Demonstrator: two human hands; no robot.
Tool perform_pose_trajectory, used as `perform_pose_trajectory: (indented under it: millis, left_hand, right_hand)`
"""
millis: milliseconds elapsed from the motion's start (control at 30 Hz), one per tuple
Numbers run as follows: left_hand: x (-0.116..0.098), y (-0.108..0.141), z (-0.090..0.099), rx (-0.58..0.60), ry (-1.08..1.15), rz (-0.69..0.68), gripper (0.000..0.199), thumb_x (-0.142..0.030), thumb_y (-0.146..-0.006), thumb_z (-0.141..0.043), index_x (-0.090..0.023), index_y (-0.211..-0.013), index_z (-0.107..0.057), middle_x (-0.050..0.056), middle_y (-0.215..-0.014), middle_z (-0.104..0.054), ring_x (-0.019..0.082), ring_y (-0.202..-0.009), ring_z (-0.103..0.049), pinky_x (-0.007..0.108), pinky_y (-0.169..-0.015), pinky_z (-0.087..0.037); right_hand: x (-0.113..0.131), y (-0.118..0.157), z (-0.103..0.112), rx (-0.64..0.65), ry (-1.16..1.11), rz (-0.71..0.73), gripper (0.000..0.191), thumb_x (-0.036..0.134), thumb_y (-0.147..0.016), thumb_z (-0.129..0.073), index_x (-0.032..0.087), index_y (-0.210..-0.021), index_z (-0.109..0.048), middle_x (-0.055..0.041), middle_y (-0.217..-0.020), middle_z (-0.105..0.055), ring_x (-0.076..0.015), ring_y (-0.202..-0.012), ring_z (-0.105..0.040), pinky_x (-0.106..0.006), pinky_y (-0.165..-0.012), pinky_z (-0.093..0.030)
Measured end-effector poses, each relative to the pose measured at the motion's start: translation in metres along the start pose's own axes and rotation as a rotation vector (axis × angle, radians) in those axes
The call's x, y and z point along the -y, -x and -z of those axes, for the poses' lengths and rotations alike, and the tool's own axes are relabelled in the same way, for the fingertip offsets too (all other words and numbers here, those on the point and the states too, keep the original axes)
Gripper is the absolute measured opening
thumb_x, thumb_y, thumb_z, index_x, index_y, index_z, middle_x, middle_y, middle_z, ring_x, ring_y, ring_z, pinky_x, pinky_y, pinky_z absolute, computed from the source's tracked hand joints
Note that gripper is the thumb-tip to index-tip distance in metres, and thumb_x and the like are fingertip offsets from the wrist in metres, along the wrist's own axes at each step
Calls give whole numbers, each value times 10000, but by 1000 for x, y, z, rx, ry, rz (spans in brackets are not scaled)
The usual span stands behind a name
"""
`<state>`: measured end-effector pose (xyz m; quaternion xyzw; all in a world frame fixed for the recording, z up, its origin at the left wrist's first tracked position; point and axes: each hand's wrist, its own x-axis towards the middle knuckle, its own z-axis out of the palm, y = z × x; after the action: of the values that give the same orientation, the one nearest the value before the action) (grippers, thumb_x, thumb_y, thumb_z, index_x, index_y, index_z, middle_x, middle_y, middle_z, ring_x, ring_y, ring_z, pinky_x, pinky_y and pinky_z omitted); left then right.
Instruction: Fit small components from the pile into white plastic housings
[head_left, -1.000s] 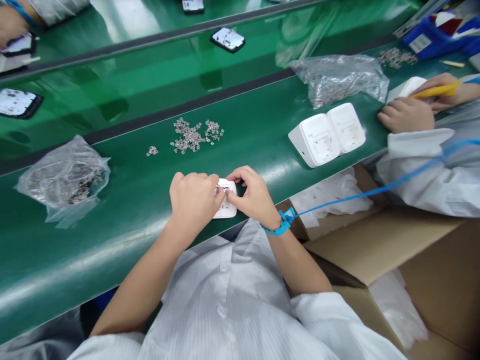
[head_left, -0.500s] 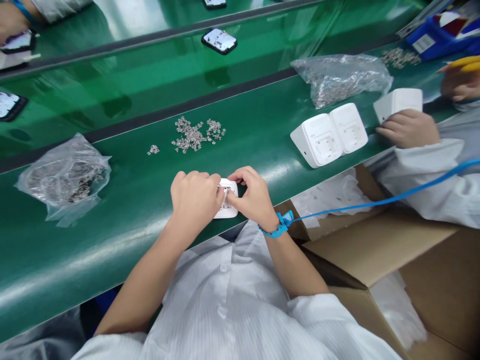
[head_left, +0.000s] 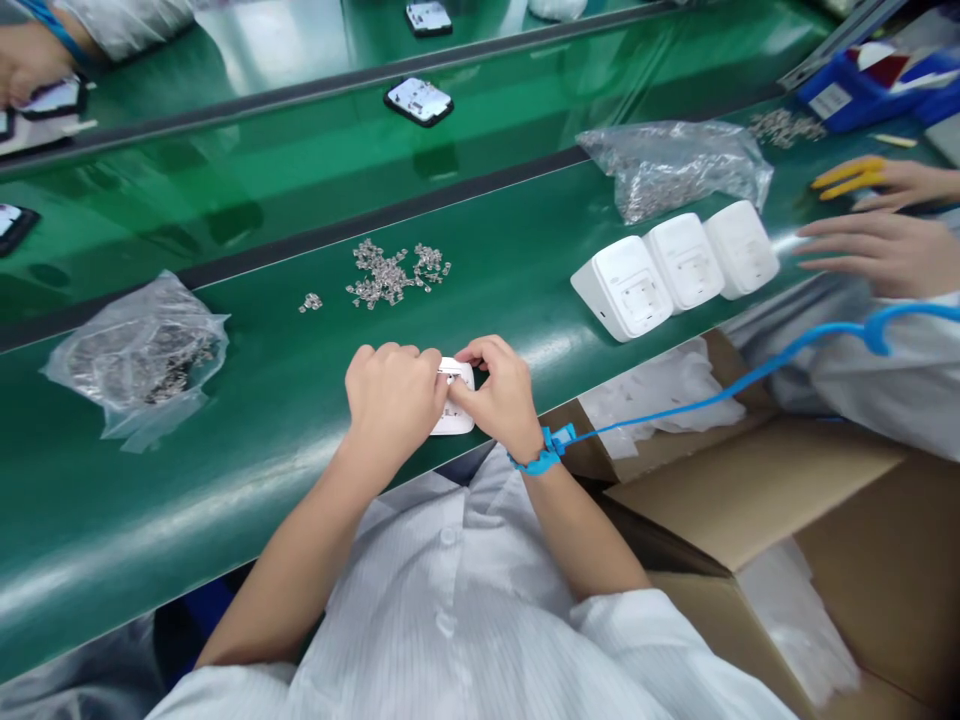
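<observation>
A small white plastic housing (head_left: 459,424) lies on the green work surface near its front edge, between my hands and partly covered by them. My left hand (head_left: 391,398) is closed at its left side, with the thumb side against its face; the fingertips are hidden. My right hand (head_left: 501,396), wearing a blue wrist strap, grips the right side, index finger at the top edge and thumb on the face. Whether a small part sits under the thumbs cannot be made out. Beyond my hands lies a pile of small metal pieces (head_left: 386,275), with a smaller cluster (head_left: 310,302) to its left.
Three white housings (head_left: 634,290) stand in a row at right, near a co-worker's hands (head_left: 892,250). Plastic bags of metal parts lie left (head_left: 139,360) and back right (head_left: 675,165). Black-framed devices (head_left: 420,101) lie on the belt behind. An open cardboard box (head_left: 757,490) sits below right.
The co-worker's hand has let go of a white housing, which now stands against the other two. A device on the belt has shifted left. My hands keep nearly the same hold.
</observation>
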<state>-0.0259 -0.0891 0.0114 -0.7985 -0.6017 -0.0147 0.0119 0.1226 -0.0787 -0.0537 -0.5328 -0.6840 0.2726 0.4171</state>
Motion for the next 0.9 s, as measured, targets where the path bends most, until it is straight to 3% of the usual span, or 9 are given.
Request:
perform_pose_trajectory:
  millis: [267,367,467,600,733,767,900]
  left_hand:
    - [-3,10,5,-8,7,1,150,-271,-911,-543,-192,-874,-666,105,-799,-703,297,-824,-639,387,-652,-311]
    - [-7,22,6,-45,-24,14,118,-250,-902,-568,-180,-944,-653,118,-885,-700,315,-903,-627,395,-672,-326]
    - [7,46,6,-41,-82,56,105,-241,-909,-573,-175,-954,-641,128,-940,-689,320,-942,-607,401,-696,-339]
    - [64,99,10,59,-173,230,154,-324,-951,-554,-198,-886,-616,107,-932,-686,293,-907,-598,383,-691,-342]
    - [142,165,15,76,-166,489,225,-351,-967,-484,-210,-826,-588,92,-968,-689,269,-929,-619,351,-679,-355]
    - [162,182,16,65,-163,555,242,-357,-963,-469,-212,-810,-586,96,-970,-690,271,-923,-622,346,-663,-348]
    - [236,240,23,45,-109,752,286,-422,-917,-475,-230,-756,-611,101,-913,-685,270,-830,-602,342,-619,-330]
  right_hand:
    - [-1,3,1,3,15,20,196,143,-696,-593,215,-878,-601,-53,-935,-639,-225,-905,-606,-372,-813,-519]
    - [-2,5,2,7,-11,62,269,151,-699,-611,203,-962,-623,-70,-1008,-640,-234,-964,-606,-386,-844,-522]
    - [-4,9,6,-40,-80,93,324,174,-735,-629,198,-1058,-635,-82,-1064,-640,-224,-974,-618,-373,-819,-538]
    - [-24,3,34,-133,-33,107,234,277,-868,-610,203,-1088,-631,-98,-1065,-653,-228,-923,-645,-381,-751,-549]
    - [-78,-23,86,-405,493,133,253,340,-850,-664,204,-1063,-651,-216,-1077,-659,-390,-1095,-596,-558,-892,-451]
    - [-93,-30,98,-465,595,130,288,376,-828,-697,195,-1050,-659,-255,-1079,-644,-432,-1120,-574,-578,-862,-427]
    - [-134,-41,123,-447,773,30,368,481,-850,-696,210,-1098,-674,-278,-1082,-644,-457,-1053,-597,-537,-724,-372]
